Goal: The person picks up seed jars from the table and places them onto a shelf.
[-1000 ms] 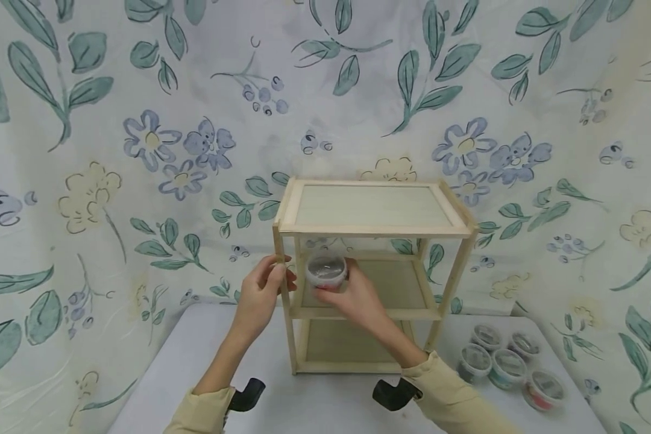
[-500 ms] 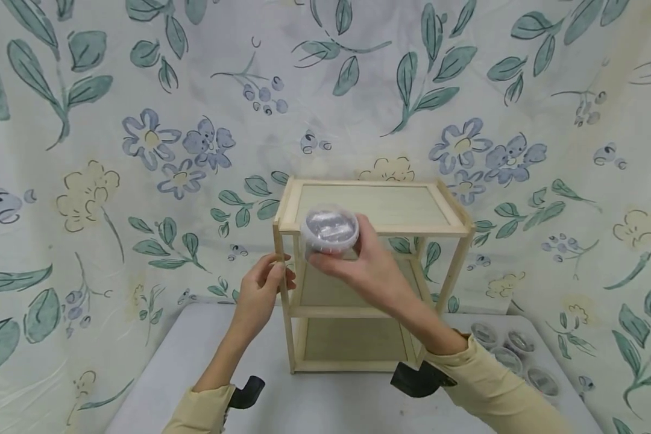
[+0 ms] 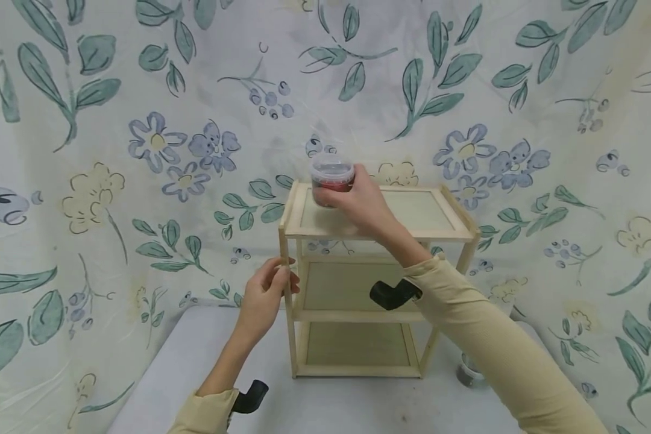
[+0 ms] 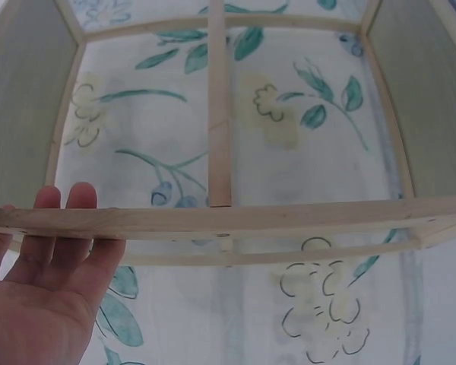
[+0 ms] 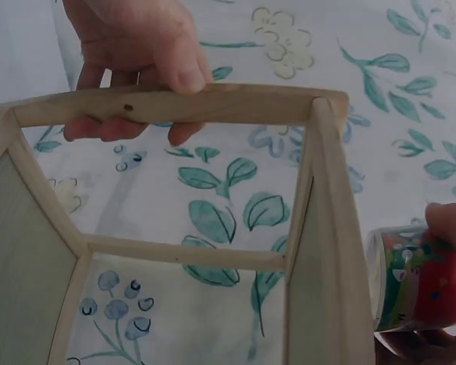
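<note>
A small wooden shelf rack with three tiers stands on the table. My left hand grips its left front post, and in the left wrist view the fingers curl around the wood. Over the left part of the top tier, my right hand holds a round plastic tub with a clear lid and red contents or label. A colourful printed label shows on the tub in the right wrist view, beside the rack's top edge. Whether its base touches the top panel I cannot tell.
Another clear-lidded tub stands on the white table right of the rack, partly behind my right sleeve. A floral cloth hangs close behind the rack.
My right hand has lifted the tub out from the middle tier's opening, up past the front edge, to over the top tier. My left hand has kept its hold on the post.
</note>
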`<action>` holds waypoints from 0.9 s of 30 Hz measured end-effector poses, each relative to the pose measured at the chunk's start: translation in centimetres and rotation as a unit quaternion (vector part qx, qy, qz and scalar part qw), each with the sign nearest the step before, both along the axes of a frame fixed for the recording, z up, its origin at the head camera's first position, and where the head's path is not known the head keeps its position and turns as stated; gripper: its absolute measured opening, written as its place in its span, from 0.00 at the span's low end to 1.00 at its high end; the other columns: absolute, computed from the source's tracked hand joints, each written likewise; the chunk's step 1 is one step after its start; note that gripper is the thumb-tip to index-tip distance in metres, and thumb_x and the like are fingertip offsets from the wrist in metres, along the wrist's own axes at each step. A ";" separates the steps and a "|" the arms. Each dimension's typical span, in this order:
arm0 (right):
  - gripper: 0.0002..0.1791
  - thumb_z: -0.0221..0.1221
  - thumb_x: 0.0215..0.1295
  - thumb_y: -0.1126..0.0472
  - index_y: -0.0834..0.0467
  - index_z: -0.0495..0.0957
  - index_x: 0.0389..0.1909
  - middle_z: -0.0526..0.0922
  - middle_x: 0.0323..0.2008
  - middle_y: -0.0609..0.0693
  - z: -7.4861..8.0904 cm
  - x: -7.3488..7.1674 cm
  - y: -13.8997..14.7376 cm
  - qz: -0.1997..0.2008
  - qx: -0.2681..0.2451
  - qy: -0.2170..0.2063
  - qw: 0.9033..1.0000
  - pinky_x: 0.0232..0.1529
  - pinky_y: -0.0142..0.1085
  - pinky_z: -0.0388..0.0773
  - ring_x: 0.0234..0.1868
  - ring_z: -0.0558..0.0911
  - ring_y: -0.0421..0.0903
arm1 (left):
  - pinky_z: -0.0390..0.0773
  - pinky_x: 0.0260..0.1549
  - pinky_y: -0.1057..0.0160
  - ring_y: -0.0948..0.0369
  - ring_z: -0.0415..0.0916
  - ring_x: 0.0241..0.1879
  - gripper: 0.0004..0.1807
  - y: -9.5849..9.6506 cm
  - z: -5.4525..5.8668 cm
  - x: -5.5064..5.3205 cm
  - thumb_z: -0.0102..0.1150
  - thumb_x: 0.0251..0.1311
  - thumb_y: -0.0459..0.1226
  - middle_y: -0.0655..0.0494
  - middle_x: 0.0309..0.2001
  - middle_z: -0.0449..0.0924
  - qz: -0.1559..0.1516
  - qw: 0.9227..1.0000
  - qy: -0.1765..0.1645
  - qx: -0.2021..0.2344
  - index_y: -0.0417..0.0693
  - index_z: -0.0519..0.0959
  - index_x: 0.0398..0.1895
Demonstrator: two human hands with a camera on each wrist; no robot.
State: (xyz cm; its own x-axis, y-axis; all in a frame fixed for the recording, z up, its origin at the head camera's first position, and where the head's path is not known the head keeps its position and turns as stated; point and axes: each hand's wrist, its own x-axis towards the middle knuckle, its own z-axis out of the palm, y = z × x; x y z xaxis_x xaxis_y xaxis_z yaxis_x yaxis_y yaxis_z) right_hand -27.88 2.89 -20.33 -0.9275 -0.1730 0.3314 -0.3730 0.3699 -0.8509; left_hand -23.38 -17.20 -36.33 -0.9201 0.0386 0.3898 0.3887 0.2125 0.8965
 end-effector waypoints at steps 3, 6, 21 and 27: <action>0.39 0.68 0.60 0.53 0.59 0.59 0.66 0.72 0.62 0.55 -0.3 -1.1 -0.1 -0.016 0.023 -0.014 1.000 0.63 0.44 0.71 0.58 0.74 0.50 | 0.80 0.47 0.55 0.54 0.81 0.38 0.15 0.3 -0.2 -0.1 0.45 0.76 0.44 0.38 0.41 0.80 0.001 1.000 -0.001 -0.003 0.48 0.74 0.57; 0.38 0.68 0.60 0.53 0.60 0.61 0.65 0.73 0.60 0.55 -0.7 -1.9 -0.2 -0.022 0.036 -0.019 0.999 0.63 0.44 0.71 0.57 0.75 0.50 | 0.81 0.46 0.57 0.55 0.81 0.37 0.15 0.5 -0.3 -0.2 0.45 0.76 0.45 0.39 0.40 0.80 0.004 1.000 -0.001 -0.007 0.49 0.74 0.57; 0.35 0.69 0.57 0.47 0.59 0.68 0.60 0.80 0.52 0.53 -1.1 -2.9 -1.3 -0.017 0.107 -0.011 0.994 0.55 0.42 0.75 0.49 0.79 0.48 | 0.80 0.45 0.65 0.56 0.82 0.38 0.16 0.2 -0.2 -0.5 0.44 0.76 0.45 0.39 0.40 0.79 0.011 1.000 0.002 -0.013 0.47 0.74 0.56; 0.32 0.69 0.58 0.48 0.57 0.70 0.58 0.81 0.51 0.51 -1.0 -3.0 -0.9 -0.008 0.123 -0.025 0.992 0.53 0.40 0.75 0.46 0.79 0.47 | 0.80 0.46 0.66 0.56 0.82 0.38 0.17 0.5 -0.1 -0.7 0.43 0.77 0.45 0.38 0.41 0.79 0.012 1.000 0.004 -0.020 0.46 0.74 0.57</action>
State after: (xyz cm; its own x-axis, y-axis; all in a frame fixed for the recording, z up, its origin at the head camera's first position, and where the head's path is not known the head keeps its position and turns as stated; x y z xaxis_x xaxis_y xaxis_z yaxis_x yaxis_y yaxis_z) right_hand -30.84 1.97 -21.29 -0.9449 -0.2287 0.2343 -0.3253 0.5738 -0.7516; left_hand -24.04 -16.70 -36.42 -0.9178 0.0315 0.3959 0.3902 0.2568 0.8842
